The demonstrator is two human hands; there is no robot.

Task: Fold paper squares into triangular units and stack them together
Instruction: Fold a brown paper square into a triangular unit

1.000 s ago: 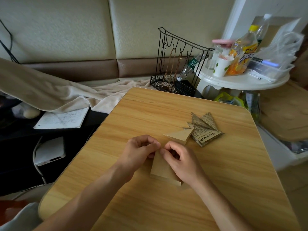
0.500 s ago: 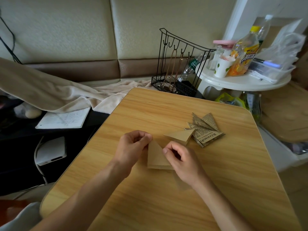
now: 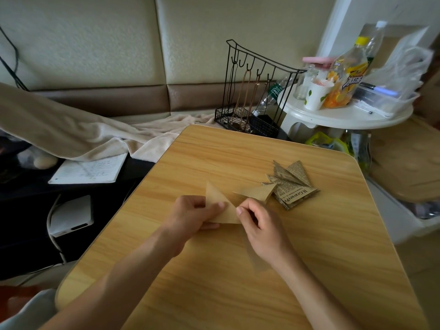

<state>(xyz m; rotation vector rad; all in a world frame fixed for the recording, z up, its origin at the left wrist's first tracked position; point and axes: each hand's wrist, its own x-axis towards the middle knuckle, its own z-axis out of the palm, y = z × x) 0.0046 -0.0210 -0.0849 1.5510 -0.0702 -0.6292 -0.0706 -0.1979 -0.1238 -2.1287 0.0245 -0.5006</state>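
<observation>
I see the wooden table [image 3: 214, 270] filling most of the view. Toward its far right lies the pile of folded newspaper-print units [image 3: 291, 185], a plain brown triangle [image 3: 258, 192] touching its near edge. My left hand [image 3: 192, 216] pinches the brown paper triangle [image 3: 220, 206], thumb on top. My right hand [image 3: 259, 222], fingers curled, grips its right corner.

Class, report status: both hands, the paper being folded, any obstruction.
Left hand pinches plain brown triangle; right hand at its right corner. Folded stack lies beyond. Nothing blocking.
</observation>
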